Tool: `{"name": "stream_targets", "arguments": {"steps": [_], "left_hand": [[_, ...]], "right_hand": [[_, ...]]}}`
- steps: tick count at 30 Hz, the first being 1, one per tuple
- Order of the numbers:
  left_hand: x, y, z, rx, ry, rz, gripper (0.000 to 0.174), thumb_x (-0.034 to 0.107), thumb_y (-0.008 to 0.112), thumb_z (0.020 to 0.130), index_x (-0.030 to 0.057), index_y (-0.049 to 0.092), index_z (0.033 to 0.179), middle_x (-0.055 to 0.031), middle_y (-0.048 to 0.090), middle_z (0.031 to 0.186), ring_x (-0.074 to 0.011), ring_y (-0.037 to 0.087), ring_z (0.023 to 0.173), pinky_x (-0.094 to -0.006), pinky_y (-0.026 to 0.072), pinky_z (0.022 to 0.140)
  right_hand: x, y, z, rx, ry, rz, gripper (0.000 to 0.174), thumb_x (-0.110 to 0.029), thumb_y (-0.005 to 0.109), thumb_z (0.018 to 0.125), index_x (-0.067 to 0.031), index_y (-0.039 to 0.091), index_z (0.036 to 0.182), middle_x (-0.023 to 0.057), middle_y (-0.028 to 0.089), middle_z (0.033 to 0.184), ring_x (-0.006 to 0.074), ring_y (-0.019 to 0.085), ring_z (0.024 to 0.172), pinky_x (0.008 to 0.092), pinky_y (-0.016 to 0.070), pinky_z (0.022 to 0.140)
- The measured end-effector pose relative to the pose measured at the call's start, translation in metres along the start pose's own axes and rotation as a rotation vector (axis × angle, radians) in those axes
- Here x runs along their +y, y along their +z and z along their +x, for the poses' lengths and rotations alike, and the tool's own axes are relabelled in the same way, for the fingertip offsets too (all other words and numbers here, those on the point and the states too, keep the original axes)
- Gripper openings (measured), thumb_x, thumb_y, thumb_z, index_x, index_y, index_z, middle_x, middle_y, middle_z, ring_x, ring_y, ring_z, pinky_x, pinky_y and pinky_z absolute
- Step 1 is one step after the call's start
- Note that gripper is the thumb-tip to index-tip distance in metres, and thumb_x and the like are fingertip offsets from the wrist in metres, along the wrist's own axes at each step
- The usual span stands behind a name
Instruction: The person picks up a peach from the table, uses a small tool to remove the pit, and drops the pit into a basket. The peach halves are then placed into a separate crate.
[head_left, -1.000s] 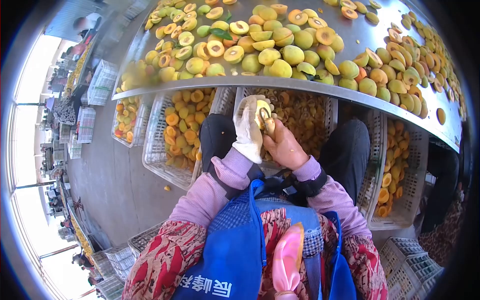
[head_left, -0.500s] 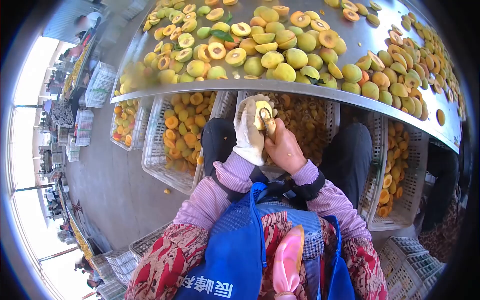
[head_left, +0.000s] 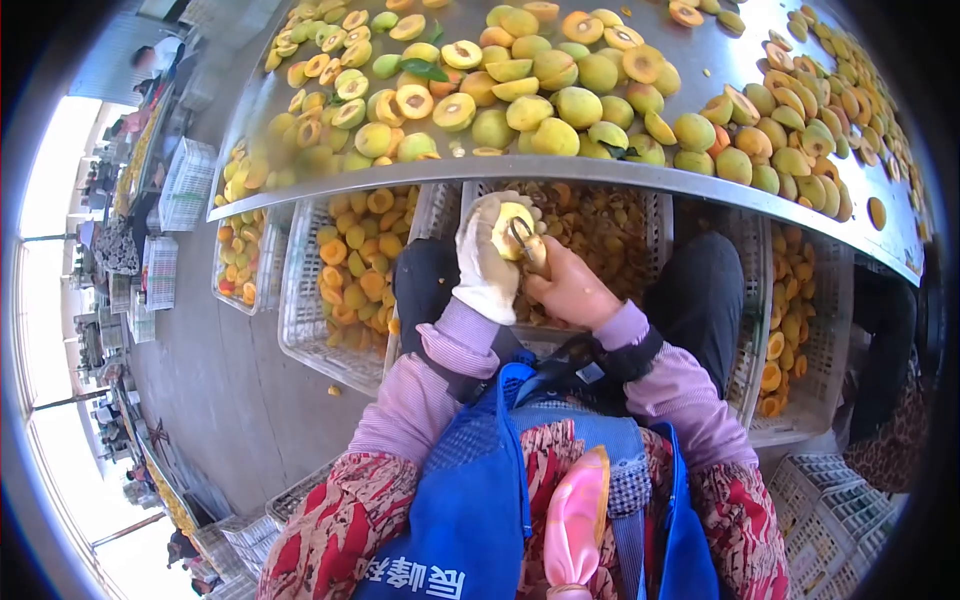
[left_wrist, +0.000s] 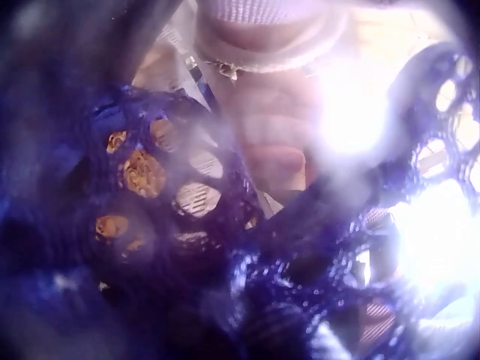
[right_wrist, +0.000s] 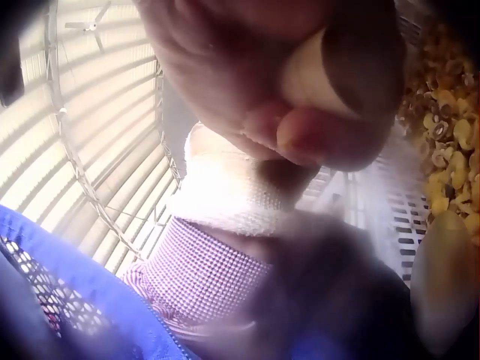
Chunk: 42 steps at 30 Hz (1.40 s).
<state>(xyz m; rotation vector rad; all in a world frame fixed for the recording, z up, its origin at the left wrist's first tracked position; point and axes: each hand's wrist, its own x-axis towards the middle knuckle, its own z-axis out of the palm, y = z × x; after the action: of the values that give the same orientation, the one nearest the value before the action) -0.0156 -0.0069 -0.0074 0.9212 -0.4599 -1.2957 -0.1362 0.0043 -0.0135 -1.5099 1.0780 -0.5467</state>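
My gloved left hand holds a peach half with its pale yellow cut face toward the right hand. Bare, my right hand grips a pitting tool whose looped metal blade lies over the middle of that cut face. In the right wrist view the curled fingers wrap a pale rounded handle, and the white glove cuff shows behind. Purple netting blocks most of the left wrist view. Both hands are over a crate of scraps, in front of the table edge.
A metal table bears many whole and halved peaches. Below its edge stand white crates of peach halves, one at left and one at right. My knees flank the scrap crate. Stacked crates stand behind at right.
Both hands have shifted slightly left in the head view, which has itself moved a little. The tool's loop now slants more across the peach half's cut face. Both grips stay the same.
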Motion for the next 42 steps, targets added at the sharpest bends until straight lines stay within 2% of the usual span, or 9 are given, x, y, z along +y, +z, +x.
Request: {"name": "stream_targets", "arguments": {"steps": [2,4,15,17,21,26,36,39,42], "left_hand": [[0.002,0.005,0.001,-0.021,-0.061,-0.144,0.029,0.029,0.051,0.09,0.0022,0.052,0.102,-0.0133,0.059,0.095,-0.0236,0.059,0.084,-0.0363,0.0522,0.074],[-0.002,0.005,0.001,0.038,-0.054,-0.156,0.028,0.029,0.05,0.09,0.0024,0.052,0.101,-0.0126,0.059,0.094,-0.0229,0.059,0.083,-0.0353,0.0522,0.073],[0.001,0.006,0.001,-0.046,0.016,0.023,0.032,0.031,0.046,0.091,0.0006,0.052,0.099,-0.0132,0.058,0.094,-0.0238,0.059,0.083,-0.0357,0.0506,0.076],[0.003,0.004,0.0,-0.09,-0.012,-0.007,0.031,0.029,0.047,0.091,0.0002,0.053,0.1,-0.0135,0.059,0.094,-0.0233,0.059,0.085,-0.0343,0.0503,0.076],[0.009,-0.012,0.01,-0.269,-0.148,0.084,0.027,0.023,0.052,0.089,-0.0021,0.055,0.098,-0.0128,0.061,0.09,-0.0215,0.06,0.084,-0.0327,0.051,0.073],[0.018,-0.002,0.0,-0.25,-0.017,0.31,0.024,0.017,0.06,0.084,-0.0039,0.061,0.095,-0.0128,0.063,0.085,-0.0202,0.062,0.075,-0.031,0.0512,0.071],[0.022,-0.012,-0.011,-0.416,0.112,0.498,0.024,0.016,0.063,0.082,-0.0031,0.061,0.096,-0.01,0.063,0.088,-0.0179,0.062,0.075,-0.029,0.0508,0.071],[0.02,-0.011,-0.012,-0.402,0.024,0.438,0.023,0.015,0.063,0.082,-0.0035,0.06,0.096,-0.0101,0.063,0.087,-0.0177,0.062,0.075,-0.0283,0.0506,0.071],[0.009,-0.012,-0.011,-0.383,-0.023,0.327,0.023,0.014,0.063,0.081,-0.0037,0.06,0.095,-0.0109,0.063,0.086,-0.0182,0.062,0.074,-0.0288,0.0509,0.07]], "right_hand": [[-0.006,0.004,0.003,0.179,-0.322,-0.159,0.033,-0.007,0.051,0.077,0.003,0.038,0.106,0.0223,0.056,0.069,0.0386,0.056,0.057,0.0411,0.045,0.051],[-0.015,0.008,-0.002,0.202,-0.061,-0.135,0.03,-0.008,0.052,0.075,0.0034,0.038,0.099,0.0298,0.054,0.075,0.049,0.051,0.077,0.048,0.0427,0.064],[-0.007,0.003,0.004,0.143,-0.08,-0.12,0.037,-0.007,0.053,0.075,0.0048,0.039,0.108,0.0304,0.056,0.081,0.0467,0.055,0.078,0.0461,0.0451,0.065],[0.0,0.002,0.005,0.086,-0.159,-0.116,0.038,-0.008,0.053,0.077,0.0034,0.04,0.111,0.024,0.058,0.079,0.0367,0.059,0.062,0.0405,0.0469,0.055],[-0.018,-0.015,0.0,-0.111,0.076,-0.078,0.03,-0.008,0.052,0.077,0.0043,0.04,0.102,0.0242,0.058,0.075,0.0379,0.06,0.066,0.0412,0.0482,0.057],[-0.035,-0.026,-0.01,-0.379,0.302,0.299,0.022,-0.008,0.05,0.082,-0.002,0.043,0.102,0.0014,0.047,0.056,0.0092,0.042,0.035,0.0237,0.0359,0.032],[-0.045,-0.018,-0.028,-0.348,0.302,0.351,0.014,-0.005,0.047,0.079,-0.0027,0.042,0.092,0.0021,0.044,0.053,0.0101,0.04,0.034,0.026,0.0363,0.03],[-0.045,-0.02,-0.03,-0.416,0.503,0.638,0.019,-0.004,0.047,0.079,-0.0009,0.043,0.097,0.0028,0.045,0.056,0.0094,0.041,0.035,0.0251,0.036,0.03],[-0.031,-0.011,-0.027,-0.311,0.321,0.125,0.027,-0.004,0.049,0.078,0.0003,0.042,0.103,0.0127,0.054,0.063,0.022,0.053,0.042,0.0338,0.0432,0.037]]}}
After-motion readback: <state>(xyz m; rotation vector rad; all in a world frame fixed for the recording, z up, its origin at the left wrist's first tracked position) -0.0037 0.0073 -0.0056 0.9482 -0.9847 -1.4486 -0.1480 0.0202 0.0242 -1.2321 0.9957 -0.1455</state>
